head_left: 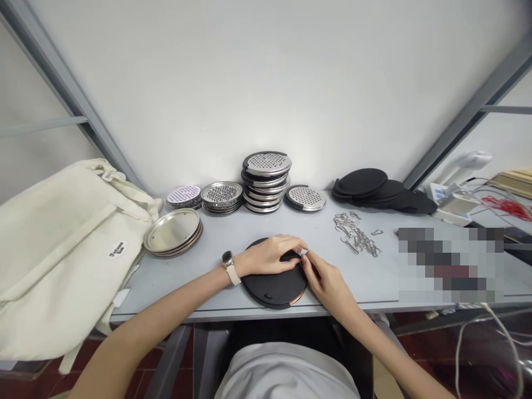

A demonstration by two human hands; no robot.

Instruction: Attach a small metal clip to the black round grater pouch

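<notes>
A black round disc (272, 285) lies near the table's front edge, with a small dark oval near its lower rim and a shiny strip at its lower right. My left hand (272, 255) rests over its upper part, fingers bent toward the right rim and thumb along the surface. There my right hand (326, 277) meets it, thumb and forefinger pinched together. A small silvery wire clip (300, 252) shows between the fingertips, mostly hidden. To the right lies a loose pile of similar metal clips (355, 235).
Behind the hands stand a tall stack of round metal graters (266, 166), a shorter grater stack (221, 195) and a single grater (307, 198). Shallow metal discs (172, 230) lie left, beside a cream bag (62, 238). Black round discs (363, 183) overlap at back right.
</notes>
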